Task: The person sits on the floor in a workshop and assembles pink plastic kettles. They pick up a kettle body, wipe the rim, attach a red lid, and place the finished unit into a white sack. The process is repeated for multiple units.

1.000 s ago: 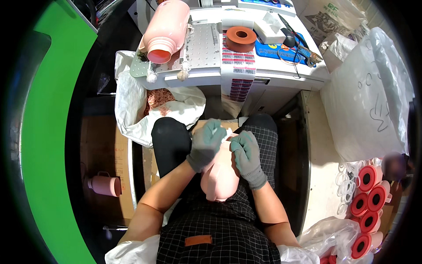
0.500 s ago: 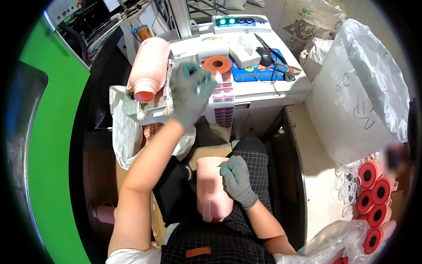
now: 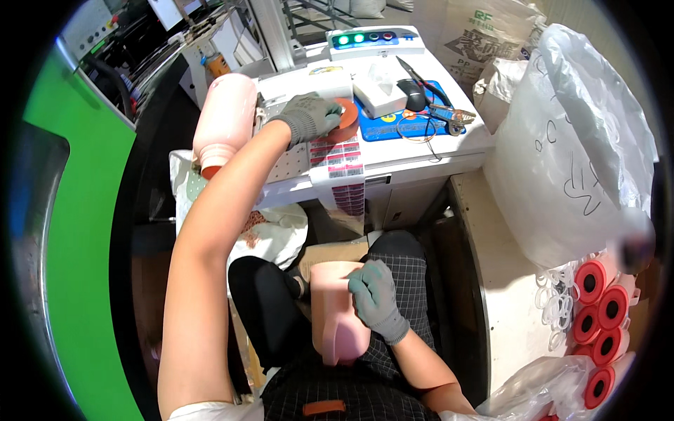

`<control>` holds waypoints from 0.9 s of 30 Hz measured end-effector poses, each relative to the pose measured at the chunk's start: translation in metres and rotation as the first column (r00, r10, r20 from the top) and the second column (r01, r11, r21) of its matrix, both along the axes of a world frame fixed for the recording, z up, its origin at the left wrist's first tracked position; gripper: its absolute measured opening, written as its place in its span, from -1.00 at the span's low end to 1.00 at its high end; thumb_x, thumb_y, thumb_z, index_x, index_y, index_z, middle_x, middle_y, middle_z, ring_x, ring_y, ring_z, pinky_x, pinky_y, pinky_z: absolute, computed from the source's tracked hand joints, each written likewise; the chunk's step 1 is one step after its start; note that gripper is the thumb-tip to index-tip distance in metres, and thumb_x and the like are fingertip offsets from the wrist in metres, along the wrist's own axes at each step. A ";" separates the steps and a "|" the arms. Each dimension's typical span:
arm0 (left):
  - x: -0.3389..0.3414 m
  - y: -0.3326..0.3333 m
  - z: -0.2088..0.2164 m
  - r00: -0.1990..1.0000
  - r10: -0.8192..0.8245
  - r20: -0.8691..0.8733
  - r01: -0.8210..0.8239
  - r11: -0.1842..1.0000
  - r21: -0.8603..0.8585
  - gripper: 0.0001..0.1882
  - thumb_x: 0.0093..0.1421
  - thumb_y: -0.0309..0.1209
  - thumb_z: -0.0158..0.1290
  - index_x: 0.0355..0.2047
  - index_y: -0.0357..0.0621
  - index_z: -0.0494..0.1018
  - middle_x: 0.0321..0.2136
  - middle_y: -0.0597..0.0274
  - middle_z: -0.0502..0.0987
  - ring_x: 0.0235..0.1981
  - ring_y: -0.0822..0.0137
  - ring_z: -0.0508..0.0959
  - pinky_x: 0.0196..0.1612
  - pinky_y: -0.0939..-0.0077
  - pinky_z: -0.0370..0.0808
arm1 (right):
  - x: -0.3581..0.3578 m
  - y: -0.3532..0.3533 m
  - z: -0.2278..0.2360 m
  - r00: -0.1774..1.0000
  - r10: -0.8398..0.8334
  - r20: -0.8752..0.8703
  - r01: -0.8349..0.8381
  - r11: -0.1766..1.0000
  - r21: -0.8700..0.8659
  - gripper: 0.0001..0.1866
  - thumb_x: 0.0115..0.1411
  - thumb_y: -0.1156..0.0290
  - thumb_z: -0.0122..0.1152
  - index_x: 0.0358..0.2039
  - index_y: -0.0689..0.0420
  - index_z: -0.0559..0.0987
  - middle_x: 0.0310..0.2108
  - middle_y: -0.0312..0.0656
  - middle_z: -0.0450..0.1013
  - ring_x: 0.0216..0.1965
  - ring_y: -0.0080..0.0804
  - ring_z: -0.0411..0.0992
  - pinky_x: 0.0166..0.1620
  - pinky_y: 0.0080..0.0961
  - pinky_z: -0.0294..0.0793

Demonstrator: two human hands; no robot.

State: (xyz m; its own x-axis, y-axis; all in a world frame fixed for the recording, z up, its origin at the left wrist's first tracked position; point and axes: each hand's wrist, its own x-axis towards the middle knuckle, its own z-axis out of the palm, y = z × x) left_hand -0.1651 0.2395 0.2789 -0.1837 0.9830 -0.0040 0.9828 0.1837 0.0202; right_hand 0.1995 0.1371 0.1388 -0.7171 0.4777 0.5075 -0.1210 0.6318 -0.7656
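My left hand (image 3: 309, 119), in a grey-green work glove, reaches forward over the white table. Its curled fingers grip the near left side of an orange tape roll (image 3: 347, 121), which looks tilted; the fingertips are partly hidden. Just below lies a strip of printed labels (image 3: 337, 160), hanging over the table edge. In my lap, my gloved right hand (image 3: 378, 295) is closed on the upper right side of a pink plastic bottle (image 3: 328, 302), apparently with a moulded handle. Another pink bottle (image 3: 228, 116) lies on the perforated rack to the left, its neck toward me, partly behind my left forearm.
A white box (image 3: 379, 95), a mouse (image 3: 413, 95) and pliers (image 3: 453, 116) lie at the table's right, around a blue mat (image 3: 382, 128). Farther right stands a large clear bag (image 3: 554, 161). Pink-red ring-ended parts (image 3: 588, 281) and white loops (image 3: 557, 305) lie beside it.
My left hand has come down from above the rack to the tape roll, which now looks tilted. The view has shifted slightly. My right hand keeps its grip on the lap bottle.
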 end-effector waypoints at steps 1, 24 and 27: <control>0.012 -0.012 0.006 0.993 0.049 0.111 -0.058 0.996 0.073 -0.52 0.33 0.03 -0.02 0.10 0.09 0.58 -0.08 -0.11 0.63 0.01 -0.08 0.59 0.16 0.11 0.46 | -0.002 0.000 -0.005 0.999 0.008 -0.036 -0.004 0.995 0.099 -0.93 0.20 0.44 0.10 -0.41 0.08 0.55 -0.34 -0.15 0.44 -0.26 -0.06 0.36 -0.14 -0.14 0.34; 0.251 -0.304 -0.024 0.734 -0.448 0.510 0.077 0.802 0.593 -0.05 -0.19 -0.02 0.54 0.19 -0.14 0.43 -0.10 -0.04 0.58 -0.04 -0.17 0.58 0.12 -0.08 0.48 | -0.048 -0.012 -0.131 0.809 0.524 0.265 -0.394 0.820 -0.416 -0.69 0.31 0.19 0.25 -0.06 0.10 0.64 -0.18 0.04 0.60 -0.12 -0.05 0.59 -0.02 -0.22 0.54; 0.245 -0.297 -0.034 0.756 -0.408 0.513 0.098 0.844 0.527 -0.25 -0.16 0.00 0.53 -0.03 -0.17 0.59 -0.12 0.01 0.61 -0.03 -0.08 0.60 0.04 0.04 0.50 | -0.001 -0.013 0.002 0.988 0.014 0.155 0.061 0.882 -0.467 -0.77 0.39 0.32 0.20 -0.10 0.21 0.63 -0.19 -0.03 0.57 -0.16 -0.12 0.56 0.00 -0.28 0.53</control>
